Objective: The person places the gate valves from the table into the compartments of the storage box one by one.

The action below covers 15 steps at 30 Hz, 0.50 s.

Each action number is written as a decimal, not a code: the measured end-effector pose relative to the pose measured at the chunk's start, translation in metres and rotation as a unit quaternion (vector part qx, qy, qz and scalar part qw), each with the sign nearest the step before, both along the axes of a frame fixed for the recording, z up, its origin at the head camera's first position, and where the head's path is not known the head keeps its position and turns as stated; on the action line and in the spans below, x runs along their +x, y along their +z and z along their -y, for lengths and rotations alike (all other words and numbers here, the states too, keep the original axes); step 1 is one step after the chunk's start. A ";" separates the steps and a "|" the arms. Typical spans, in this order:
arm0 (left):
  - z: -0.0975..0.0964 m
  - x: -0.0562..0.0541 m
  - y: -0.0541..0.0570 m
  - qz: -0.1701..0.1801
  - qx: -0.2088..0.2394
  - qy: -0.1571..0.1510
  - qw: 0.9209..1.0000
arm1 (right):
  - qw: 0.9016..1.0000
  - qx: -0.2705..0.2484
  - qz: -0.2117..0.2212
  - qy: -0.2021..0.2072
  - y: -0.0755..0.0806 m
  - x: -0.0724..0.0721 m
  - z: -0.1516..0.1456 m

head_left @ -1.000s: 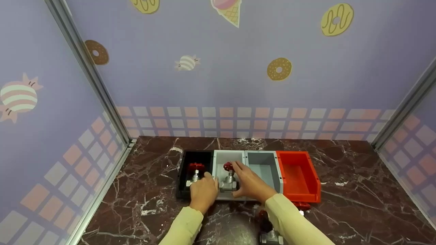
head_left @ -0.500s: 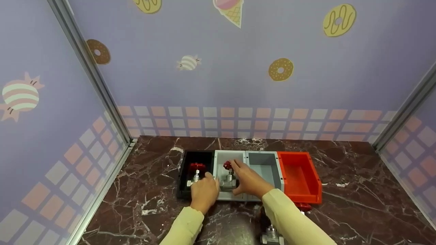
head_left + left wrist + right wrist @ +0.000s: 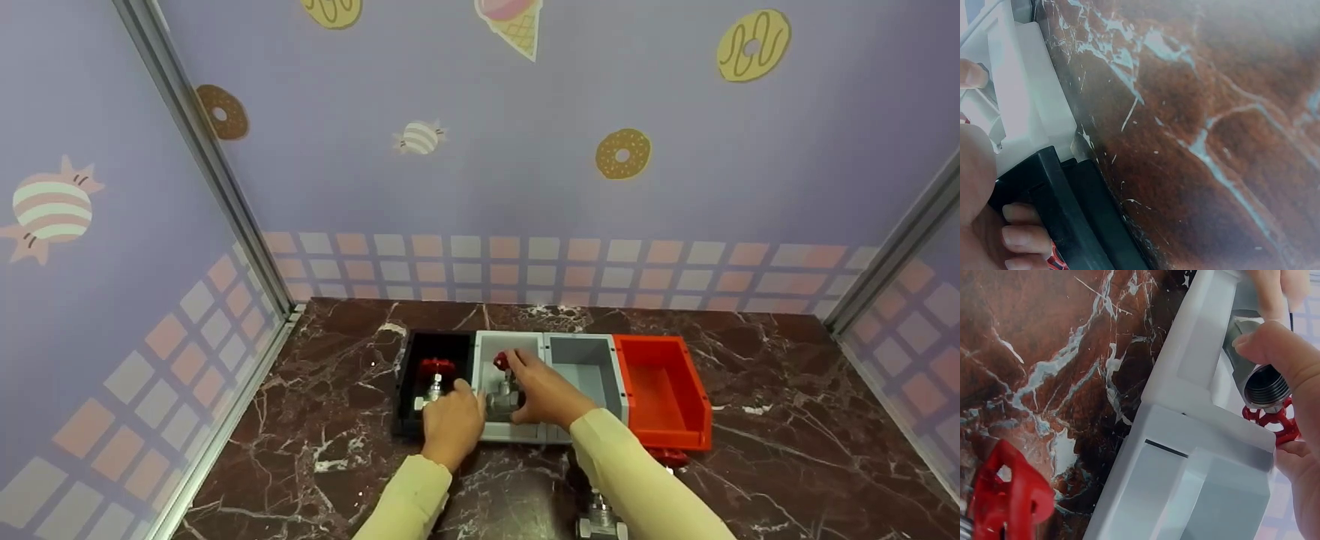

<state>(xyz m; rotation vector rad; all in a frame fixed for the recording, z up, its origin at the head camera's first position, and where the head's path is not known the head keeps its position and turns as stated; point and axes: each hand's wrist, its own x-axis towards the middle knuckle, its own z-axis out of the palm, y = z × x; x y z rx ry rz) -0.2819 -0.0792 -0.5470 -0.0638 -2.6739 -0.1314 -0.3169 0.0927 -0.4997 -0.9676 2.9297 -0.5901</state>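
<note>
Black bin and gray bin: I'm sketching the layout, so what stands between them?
The white bin, where the right hand grips a red-wheeled valve; the head view shows this.

1. Right hand (image 3: 551, 390) covers part of its valve (image 3: 504, 401).
2. Nearer the body, that hand's sleeve (image 3: 637, 472) partly hides another valve (image 3: 600, 527), cut off below.
3. Beyond this sleeve, little but a red wheel (image 3: 670, 457) shows.
4. Left hand (image 3: 454, 424) leaves the left-wrist view; beside it, the black bin (image 3: 1072, 214) exposes only red scraps (image 3: 1057, 262).
5. Well apart from the right hand, a wheel (image 3: 1013, 495) blurs.

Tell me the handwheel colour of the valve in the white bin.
The handwheel is red; the right wrist view shows it best.
</note>
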 end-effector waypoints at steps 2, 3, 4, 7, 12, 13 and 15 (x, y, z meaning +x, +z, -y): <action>0.000 0.001 0.000 -0.002 -0.002 0.001 1.000 | 1.000 0.004 -0.008 0.002 -0.002 -0.002 0.001; 0.000 0.001 0.000 -0.003 -0.003 0.001 1.000 | 1.000 0.006 -0.012 0.003 -0.002 -0.002 0.001; 0.000 0.001 0.000 -0.004 -0.005 0.002 1.000 | 1.000 0.007 -0.016 0.006 -0.003 -0.003 0.002; 0.000 0.002 0.000 -0.002 -0.009 0.004 1.000 | 0.999 0.014 -0.027 0.013 -0.006 -0.004 0.004; 0.000 0.001 -0.001 0.000 -0.007 0.004 1.000 | 0.999 0.026 -0.020 0.010 -0.006 -0.004 0.007; 0.000 0.000 -0.001 -0.002 -0.005 0.004 1.000 | 0.999 0.027 -0.017 0.009 -0.006 -0.004 0.008; 0.000 0.000 -0.001 -0.008 -0.008 0.003 1.000 | 1.000 0.027 -0.011 0.008 -0.006 -0.005 0.009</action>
